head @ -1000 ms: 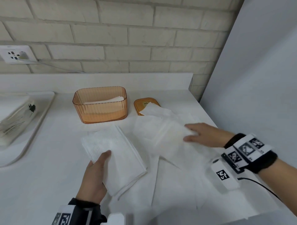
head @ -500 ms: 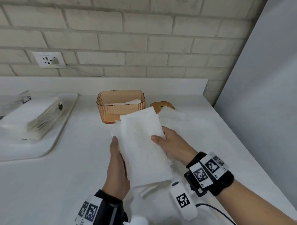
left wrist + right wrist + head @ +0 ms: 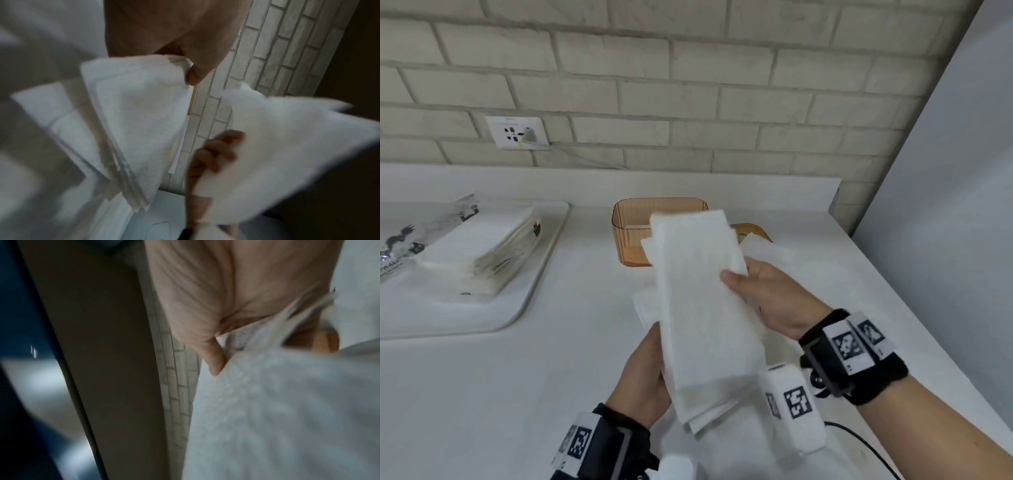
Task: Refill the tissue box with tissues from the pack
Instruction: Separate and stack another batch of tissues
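Fingers of the left hand [image 3: 642, 373] and right hand [image 3: 767, 294] grip the tissue stack [image 3: 705, 308], now raised higher, in front of the orange box [image 3: 630, 236].

The white worktop [image 3: 482, 394] carries a white rounded tray [image 3: 530, 291] at left, a ribbed orange plastic tissue box [image 3: 630, 236], an orange lid [image 3: 755, 230] beside it, and loose white tissues [image 3: 774, 253].

Both hands [image 3: 722, 342] raised, fingers curled
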The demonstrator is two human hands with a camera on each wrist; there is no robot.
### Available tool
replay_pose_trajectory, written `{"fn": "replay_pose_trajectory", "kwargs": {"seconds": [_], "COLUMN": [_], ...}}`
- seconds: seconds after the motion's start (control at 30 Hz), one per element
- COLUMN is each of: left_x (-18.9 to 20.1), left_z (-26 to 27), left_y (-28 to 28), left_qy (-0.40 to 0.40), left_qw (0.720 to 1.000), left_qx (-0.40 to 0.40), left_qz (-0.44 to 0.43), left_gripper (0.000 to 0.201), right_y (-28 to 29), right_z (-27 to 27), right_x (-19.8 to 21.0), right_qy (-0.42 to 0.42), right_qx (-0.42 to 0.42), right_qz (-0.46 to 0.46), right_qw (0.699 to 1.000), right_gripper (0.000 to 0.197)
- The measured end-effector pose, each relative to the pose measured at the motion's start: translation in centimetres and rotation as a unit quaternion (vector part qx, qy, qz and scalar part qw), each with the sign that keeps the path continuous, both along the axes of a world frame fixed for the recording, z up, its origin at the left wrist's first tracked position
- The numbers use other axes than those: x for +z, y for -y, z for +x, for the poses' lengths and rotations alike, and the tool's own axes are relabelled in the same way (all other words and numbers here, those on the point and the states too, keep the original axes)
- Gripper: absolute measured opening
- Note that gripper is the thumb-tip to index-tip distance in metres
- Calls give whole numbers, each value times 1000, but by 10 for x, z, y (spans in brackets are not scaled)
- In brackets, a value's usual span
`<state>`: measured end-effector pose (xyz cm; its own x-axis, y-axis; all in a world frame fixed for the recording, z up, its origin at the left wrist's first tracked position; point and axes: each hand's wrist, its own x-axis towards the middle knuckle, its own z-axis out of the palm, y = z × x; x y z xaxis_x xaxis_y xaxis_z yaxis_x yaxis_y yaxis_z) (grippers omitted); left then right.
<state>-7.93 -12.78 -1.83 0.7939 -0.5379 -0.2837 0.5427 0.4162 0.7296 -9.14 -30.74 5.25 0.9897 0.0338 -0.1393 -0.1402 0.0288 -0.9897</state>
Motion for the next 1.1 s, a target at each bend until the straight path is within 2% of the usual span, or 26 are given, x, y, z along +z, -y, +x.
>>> {"fn": "replay_pose_trajectory", "kwargs": {"seconds": [0.07,0.13,0.23,0.4,0.47,0.53,0.67,0.73,0.83,0.9,1.0,1.03,1.1], "left_x": [4,6,8,9,8,10,27,38,47,45,30,23,11], "left_z": [2,5,7,6,7,11,28,35,42,44,40,38,38], "left_y": [0,-1,-3,0,1,0,-8,-13,-17,-21,-26,-26,-23], "left_qy": [3,-17,-28,4,28,59,176,249,324,339,330,327,306], "left_qw": [1000,999,999,999,997,994,967,944,917,912,906,902,900], "left_qx": [11,34,28,-9,-14,4,56,51,43,37,-7,-20,11], "left_qz": [0,-7,-2,48,65,90,175,210,229,228,263,280,310], "left_gripper": [39,52,57,38,36,33,25,21,22,29,41,38,17], "right_y": [-2,-5,-14,-25,-27,-25,-14,-12,-18,-22,-27,-30,-37], "right_z": [-1,-2,-3,-2,-2,-2,4,8,12,14,13,11,10], "right_x": [-15,-25,-30,-34,-34,-34,-30,-29,-27,-31,-48,-53,-60], "right_qy": [-21,-37,-46,-55,-59,-58,-34,0,60,70,36,19,-2], "right_qx": [4,-12,-17,-12,-1,4,-8,-13,-22,-21,7,20,33], "right_qz": [-140,-220,-267,-304,-303,-258,-131,-108,-140,-142,-153,-164,-184], "right_qw": [990,975,962,951,951,965,991,994,988,987,988,986,982], "right_gripper": [27,29,30,31,33,38,74,70,53,58,71,69,63]}}
